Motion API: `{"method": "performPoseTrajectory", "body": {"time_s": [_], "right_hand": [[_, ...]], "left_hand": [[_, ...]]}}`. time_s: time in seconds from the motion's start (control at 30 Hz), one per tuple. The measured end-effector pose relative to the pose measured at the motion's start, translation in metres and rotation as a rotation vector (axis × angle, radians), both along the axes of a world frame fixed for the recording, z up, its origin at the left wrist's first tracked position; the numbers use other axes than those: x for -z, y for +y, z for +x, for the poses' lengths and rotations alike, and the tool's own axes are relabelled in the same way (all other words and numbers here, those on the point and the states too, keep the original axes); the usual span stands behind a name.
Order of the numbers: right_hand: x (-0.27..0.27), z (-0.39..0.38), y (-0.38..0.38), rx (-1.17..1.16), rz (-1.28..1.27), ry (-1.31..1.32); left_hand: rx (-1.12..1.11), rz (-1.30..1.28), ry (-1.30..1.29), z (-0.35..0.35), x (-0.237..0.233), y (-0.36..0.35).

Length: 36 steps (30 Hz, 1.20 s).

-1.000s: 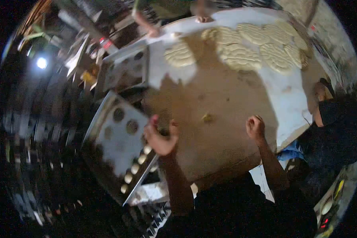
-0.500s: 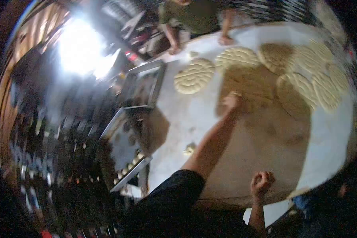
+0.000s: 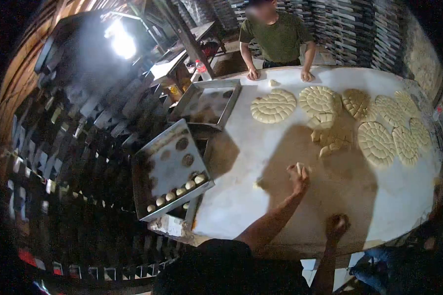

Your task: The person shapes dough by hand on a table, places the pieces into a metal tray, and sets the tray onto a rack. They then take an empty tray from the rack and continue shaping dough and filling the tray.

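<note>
My left hand (image 3: 297, 179) is over the middle of the table, its fingers pinched on a small pale dough piece (image 3: 300, 168). Beyond it, in my shadow, lie several loose cut dough pieces (image 3: 332, 142). My right hand (image 3: 338, 226) is curled closed above the table near its front edge; whether anything is inside it is hidden. Flat dough rounds scored into segments lie further off, among them one at the left (image 3: 273, 106), one beside it (image 3: 320, 101) and one at the right (image 3: 375, 143). A small dough scrap (image 3: 257, 184) lies left of my left hand.
A metal tray (image 3: 170, 152) at the left holds several dough balls (image 3: 180, 191) along its near side. Behind it is a second tray (image 3: 235, 101). Across the white table (image 3: 231, 189) stands a person (image 3: 280, 39) with both hands on its far edge. A bottle (image 3: 202, 69) stands behind.
My left hand has drawn back toward me from the cut dough, and a dough piece now shows in its fingers. My right hand stays near the front edge. The view has shifted and sharpened.
</note>
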State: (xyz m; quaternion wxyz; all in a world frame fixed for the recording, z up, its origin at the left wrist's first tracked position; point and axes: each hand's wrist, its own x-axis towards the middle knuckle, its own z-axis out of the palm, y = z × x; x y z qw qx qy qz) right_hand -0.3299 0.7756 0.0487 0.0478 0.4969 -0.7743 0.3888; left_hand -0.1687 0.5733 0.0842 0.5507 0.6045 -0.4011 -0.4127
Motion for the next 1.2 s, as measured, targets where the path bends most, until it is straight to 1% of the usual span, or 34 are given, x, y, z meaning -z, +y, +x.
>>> {"method": "performPoseTrajectory", "body": {"time_s": [0.03,0.1,0.17,0.2,0.23,0.27,0.33,0.37,0.4,0.43,0.5,0.53,0.6,0.63,0.7,0.77,0.8,0.87,0.9,0.93,0.97,1.0,1.07,1.13,1.2], "right_hand": [[0.0,0.002,-0.001,0.024,-0.04,-0.058],[-0.002,0.013,0.001,-0.045,-0.021,-0.193],[-0.003,0.034,-0.001,-0.233,0.083,-0.349],[0.015,0.056,-0.003,-0.392,-0.151,0.139],[0.031,0.076,-0.001,-0.539,-0.375,0.631],[0.003,0.127,0.01,-0.566,-0.177,0.418],[-0.006,0.2,0.025,-0.521,-0.085,0.097],[0.029,0.222,0.017,-0.46,-0.193,0.002],[0.036,0.23,0.018,-0.431,-0.198,-0.108],[0.043,0.239,0.02,-0.399,-0.208,-0.218],[0.026,0.254,0.02,-0.376,-0.008,-0.486],[-0.007,0.268,0.024,-0.403,-0.091,-0.516],[-0.046,0.271,0.023,-0.34,-0.111,-0.502],[-0.047,0.262,0.022,-0.256,-0.049,-0.459],[-0.012,0.219,0.012,-0.209,-0.29,-1.193],[-0.021,0.171,0.015,-0.038,-0.298,-1.062],[-0.027,0.146,0.02,0.043,-0.301,-0.995],[-0.032,0.098,0.041,-0.184,-0.065,-0.39],[-0.034,0.078,0.048,-0.294,0.062,-0.088],[-0.043,0.061,0.045,-0.329,0.107,0.058],[-0.056,0.047,0.034,-0.362,0.159,0.193],[-0.058,0.035,0.02,-0.395,0.213,0.323],[-0.05,0.028,-0.03,-0.313,0.094,0.182],[-0.05,0.052,-0.066,-0.272,0.161,0.036],[-0.039,0.085,-0.072,-0.485,0.101,-0.005]], "left_hand": [[0.004,-0.03,-0.02,0.012,-0.014,0.026],[0.159,-0.104,0.26,0.043,0.011,0.067],[0.332,-0.095,0.456,0.073,0.035,0.112],[0.418,-0.089,0.55,0.09,0.044,0.126],[0.583,-0.132,0.493,0.113,0.049,0.132],[0.747,-0.171,0.434,0.139,0.061,0.14],[0.755,-0.237,0.172,0.182,0.057,0.164],[0.594,-0.267,-0.025,0.192,0.041,0.175],[0.425,-0.294,-0.215,0.201,0.027,0.183],[0.48,-0.183,-0.235,0.217,0.014,0.186],[0.598,0.056,-0.276,0.26,-0.01,0.185],[0.553,-0.102,-0.357,0.277,-0.011,0.184],[0.464,-0.412,-0.504,0.303,0.002,0.18],[0.414,-0.568,-0.571,0.312,0.011,0.18],[0.345,-0.522,-0.384,0.324,0.021,0.186],[0.297,-0.086,0.098,0.337,0.029,0.199],[0.442,-0.135,-0.278,0.346,0.03,0.204],[0.698,-0.25,-1.031,0.36,0.025,0.202],[0.888,-0.03,-1.124,0.353,-0.025,0.178],[1.079,0.208,-1.208,0.341,-0.072,0.156],[0.682,-0.278,-1.201,0.346,-0.025,0.153],[0.725,-0.094,-1.177,0.329,-0.056,0.129],[0.435,-0.521,-1.131,0.299,-0.034,0.098],[0.401,-0.458,-1.065,0.253,-0.02,0.085],[0.396,-0.446,-1.106,0.229,0.046,0.094]]}}
